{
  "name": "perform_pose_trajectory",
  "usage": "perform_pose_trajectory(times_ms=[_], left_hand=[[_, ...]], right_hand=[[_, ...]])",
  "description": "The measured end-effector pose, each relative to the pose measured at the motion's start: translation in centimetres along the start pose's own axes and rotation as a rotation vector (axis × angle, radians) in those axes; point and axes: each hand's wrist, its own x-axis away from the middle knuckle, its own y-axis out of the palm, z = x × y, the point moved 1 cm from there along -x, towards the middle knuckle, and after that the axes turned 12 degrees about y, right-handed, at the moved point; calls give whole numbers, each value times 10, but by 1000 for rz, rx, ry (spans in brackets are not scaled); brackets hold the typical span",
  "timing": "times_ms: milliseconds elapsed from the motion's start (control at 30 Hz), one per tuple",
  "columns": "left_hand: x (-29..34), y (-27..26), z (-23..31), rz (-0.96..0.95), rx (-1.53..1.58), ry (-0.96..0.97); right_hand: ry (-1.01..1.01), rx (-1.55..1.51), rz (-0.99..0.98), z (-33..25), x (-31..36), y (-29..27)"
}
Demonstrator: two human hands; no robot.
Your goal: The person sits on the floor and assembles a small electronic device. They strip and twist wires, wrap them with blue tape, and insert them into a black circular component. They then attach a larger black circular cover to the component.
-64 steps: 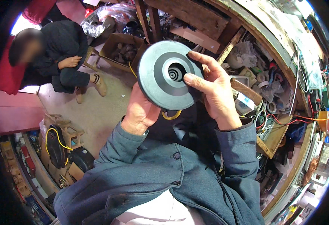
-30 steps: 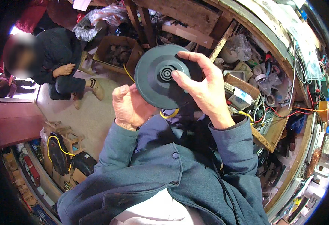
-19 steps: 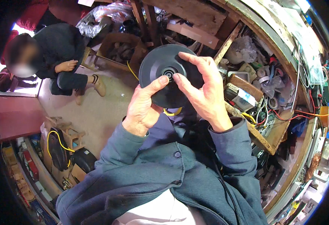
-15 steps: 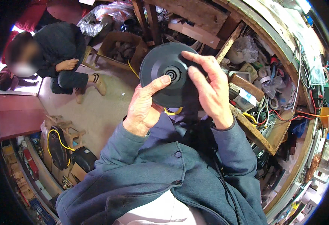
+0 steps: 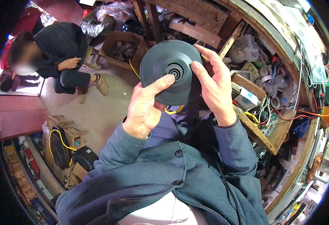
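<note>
A dark grey round disc (image 5: 159, 60) with a raised hub of concentric rings at its centre is held up in front of my chest, face towards me. My left hand (image 5: 144, 108) grips it from the lower left, thumb lying by the hub and the other fingers hidden beneath. At the right edge, my right hand (image 5: 219, 88) has its thumb on the disc's face and its index finger along the rim, the remaining fingers mostly out of sight. Part of a yellow loop (image 5: 174, 110) shows just below the disc.
To the right runs a wooden bench (image 5: 256, 133) crowded with tape rolls, wires and boxes. A cardboard box (image 5: 121, 39) stands ahead on the floor. At the far left sits another person (image 5: 61, 48) in dark clothes. Small wooden steps (image 5: 71, 131) and a yellow cable (image 5: 53, 140) lie at lower left.
My right index finger has moved from the disc's face to its upper right rim, and the right hand has shifted slightly right. The left hand keeps its hold.
</note>
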Motion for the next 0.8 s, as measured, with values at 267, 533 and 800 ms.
perform_pose_trajectory(times_ms=[267, 533, 800], left_hand=[[-2, -4, 0, -23, -45, 30], [-4, -6, -1, -8, -71, 68], [-1, 1, -4, 32, 13, 102]], right_hand=[[-4, 90, 39, -8, 3, 3], [-101, 240, 81, -7, 3, 4], [-58, 121, 67, -11, 2, 4]])
